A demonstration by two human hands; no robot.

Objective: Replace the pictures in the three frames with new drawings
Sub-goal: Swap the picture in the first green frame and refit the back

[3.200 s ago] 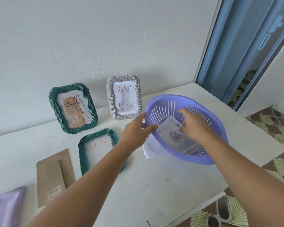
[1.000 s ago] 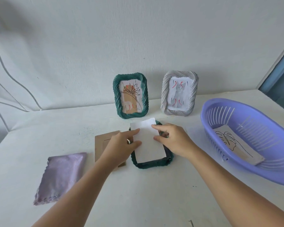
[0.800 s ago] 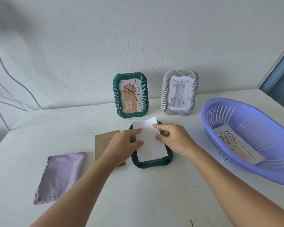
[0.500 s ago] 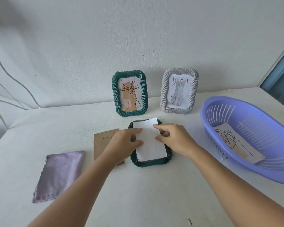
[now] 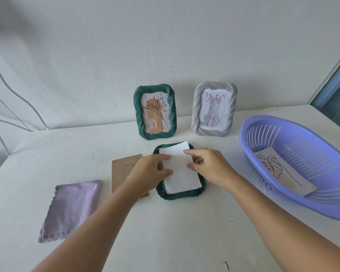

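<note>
I see a white table [image 5: 165, 232] by a white wall. At the far left lies a purple cloth [image 5: 71, 209], flat and folded. Just to its right lies a brown card back [image 5: 122, 169], partly under my left arm.

My left hand [image 5: 147, 171] rests on the left edge of a white paper [image 5: 180, 171]. Its fingers [image 5: 165, 157] are spread flat and press down on the sheet. They are not curled around anything.

The paper lies blank side up on a green frame [image 5: 180, 196]. That frame lies face down in the middle of the table. Its dark rim peeks out all around the sheet. The paper sits a bit tilted.

My right hand [image 5: 210, 165] is on the right edge of the same paper. Its thumb and first finger touch the sheet, and the other fingers are bent. I cannot tell if it pinches the paper or only pushes it.

Behind, a second green frame [image 5: 155, 112] leans on the wall with a plant drawing in it. To its right a grey frame [image 5: 214, 108] leans there too, with a cat picture.

At the far right sits a purple basket [image 5: 322, 203]. Inside it lies a leaf drawing [image 5: 281, 173] on a card.
</note>
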